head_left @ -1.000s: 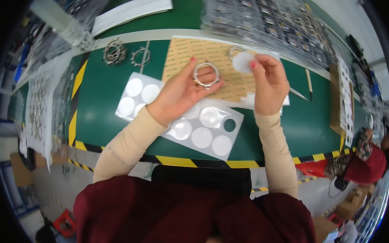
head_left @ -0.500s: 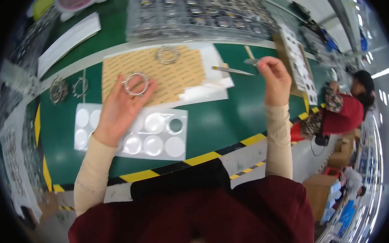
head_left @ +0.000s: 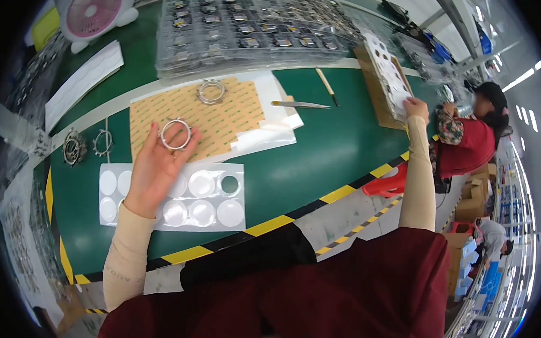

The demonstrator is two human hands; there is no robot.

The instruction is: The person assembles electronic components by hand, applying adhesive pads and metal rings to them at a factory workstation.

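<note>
My left hand [head_left: 155, 173] grips a silver ring-shaped watch case [head_left: 188, 137] between thumb and fingers, above a tan adhesive sheet [head_left: 146, 116]. A second watch case [head_left: 211, 92] lies on that sheet. Under my left wrist is a white sheet of round stickers [head_left: 200, 213]; at its upper right one circle is gone and green shows through. At the right, my right hand [head_left: 417, 110] is over the near end of a cardboard box [head_left: 375, 95], fingers closed by the white sheet with holes [head_left: 390, 71] on it. Whatever they pinch is hidden.
Tweezers [head_left: 303, 104] and a thin pen-like tool [head_left: 327, 87] lie mid-table. Clear trays of watch parts [head_left: 246, 38] fill the back. More metal cases [head_left: 73, 147] sit at the left, near a pink-and-white fan [head_left: 93, 10]. A co-worker in red [head_left: 471, 141] sits at the right.
My right hand has moved right and toward me, from above the table to the box; the thin translucent piece it pinched no longer shows. My left hand still holds the watch case.
</note>
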